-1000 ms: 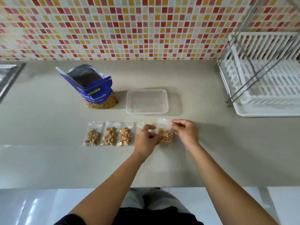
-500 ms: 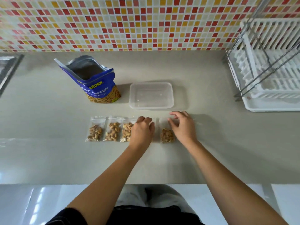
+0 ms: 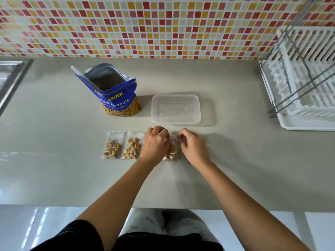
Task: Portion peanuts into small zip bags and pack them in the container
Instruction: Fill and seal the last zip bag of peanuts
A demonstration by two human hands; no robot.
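On the grey counter [image 3: 54, 127], a peanut-filled zip bag [image 3: 172, 154] lies pointing away from the person, its top edge pinched by the left hand [image 3: 155, 144] and right hand [image 3: 194, 148], the empty container [image 3: 198, 113] just beyond both.

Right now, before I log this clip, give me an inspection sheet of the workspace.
Surface: grey counter, smooth.
Job's things: peanut pouch upright, open; clear container lidless, no bags inside; one filled bag and a second bag lie flat side by side; held bag with peanuts lies between the hands.
Clutter: nothing seen.
Grippers: left hand and right hand appear to pinch the held bag's top.
Cables: nothing seen.
Surroundings: tiled wall; dish rack at right; sink at left.
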